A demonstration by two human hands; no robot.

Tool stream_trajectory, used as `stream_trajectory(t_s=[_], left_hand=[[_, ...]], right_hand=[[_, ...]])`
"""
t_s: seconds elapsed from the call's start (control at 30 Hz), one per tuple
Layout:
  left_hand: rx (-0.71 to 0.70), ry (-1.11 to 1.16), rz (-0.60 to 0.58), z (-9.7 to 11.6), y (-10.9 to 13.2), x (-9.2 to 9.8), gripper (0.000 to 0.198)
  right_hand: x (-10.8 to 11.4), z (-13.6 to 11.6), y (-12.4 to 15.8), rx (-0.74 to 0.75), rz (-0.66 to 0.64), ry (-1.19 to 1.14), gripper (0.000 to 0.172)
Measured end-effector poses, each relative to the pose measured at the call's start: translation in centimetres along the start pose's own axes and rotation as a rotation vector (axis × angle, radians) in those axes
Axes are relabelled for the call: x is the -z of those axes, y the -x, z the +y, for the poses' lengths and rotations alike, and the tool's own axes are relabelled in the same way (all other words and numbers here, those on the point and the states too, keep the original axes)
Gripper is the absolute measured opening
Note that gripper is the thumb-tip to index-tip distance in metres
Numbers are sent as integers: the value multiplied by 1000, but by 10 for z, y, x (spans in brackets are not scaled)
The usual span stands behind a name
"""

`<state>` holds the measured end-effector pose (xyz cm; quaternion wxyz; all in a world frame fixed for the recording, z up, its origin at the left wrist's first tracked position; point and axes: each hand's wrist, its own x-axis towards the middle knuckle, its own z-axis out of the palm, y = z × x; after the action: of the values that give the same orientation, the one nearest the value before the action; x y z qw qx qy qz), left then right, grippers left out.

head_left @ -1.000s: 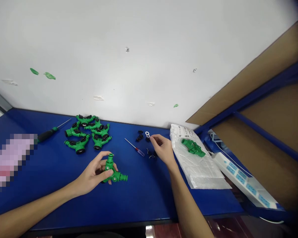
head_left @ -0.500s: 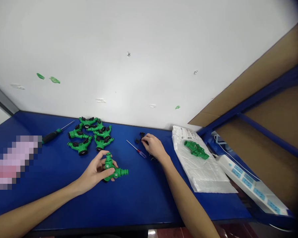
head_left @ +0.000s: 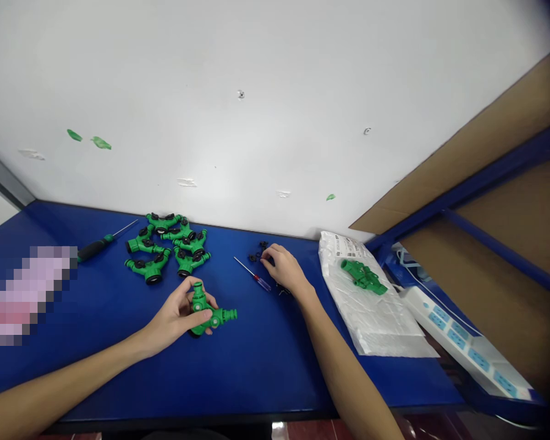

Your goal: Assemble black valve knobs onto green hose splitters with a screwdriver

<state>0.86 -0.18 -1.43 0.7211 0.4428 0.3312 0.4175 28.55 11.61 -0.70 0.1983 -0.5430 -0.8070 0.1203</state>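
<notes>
My left hand [head_left: 183, 315] is closed around a green Y-shaped hose splitter [head_left: 201, 313], held above the blue table with its two outlets pointing up and right. This one shows no black levers. My right hand [head_left: 282, 267] is at the small black parts [head_left: 253, 257], fingertips pinched together; what is between them, if anything, is too small to tell. More small dark pieces [head_left: 282, 290] lie partly hidden under that hand. Between the hands lies a screwdriver [head_left: 255, 276] with a clear, red and blue handle. Several green hose splitters with black levers [head_left: 150, 267] stand grouped at the back left.
A second screwdriver [head_left: 96, 247] with a black and green handle lies at the left, near a blurred pink patch [head_left: 32, 287]. On the right, green splitter bodies [head_left: 363, 276] rest on a white plastic bag [head_left: 385, 333]. A power strip [head_left: 467, 345] runs beside it. A white wall stands behind.
My right hand has shifted slightly at the black parts, and a bit more of them shows. My left hand keeps its hold on the green hose splitter. The view has moved a little.
</notes>
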Motion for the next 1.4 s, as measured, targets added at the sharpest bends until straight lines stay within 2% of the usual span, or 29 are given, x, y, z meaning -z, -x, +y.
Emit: stream_trajectory(t_s=[0.13,0.23,0.3,0.37,0.5,0.57,0.73,0.93,1.03,1.13,1.23,1.3,1.4], left_hand=[[6,55,1,4,1,0,36],[43,113,39,9,1,-3,40],[66,148,66,11,1,-5,44],[76,164,74,12,1,-6,47],[84,155,55,13,1,-8,49],[95,155,64,14,1,-9,48],[94,144,81,14,1,-7,48],[118,123,44,14,3,-9,47],[133,121,33,13,3,-10,48],[116,74,48,9,2,-9,48],[-26,-120,148,3,1,-3,40],[-233,-423,209,2,2,2,36],[-564,-932,138,3,5,6,51]], right_hand=[[7,-9,12,-2,42,-140,6],[2,-35,29,28,46,-347,14],[-8,-58,40,56,-21,-714,16],[-17,-78,47,47,-74,-937,19],[-23,-95,51,33,-148,-1136,21],[-22,-95,52,30,-173,-1182,19],[-16,-94,53,-5,-138,-1155,18],[-7,-95,56,150,-191,-1052,13],[-5,-96,58,161,-253,-1090,19],[-6,-96,59,150,-263,-1090,23],[-8,-96,59,144,-251,-1052,23],[-10,-96,59,147,-237,-1017,21],[-15,-97,59,162,-220,-982,19]])
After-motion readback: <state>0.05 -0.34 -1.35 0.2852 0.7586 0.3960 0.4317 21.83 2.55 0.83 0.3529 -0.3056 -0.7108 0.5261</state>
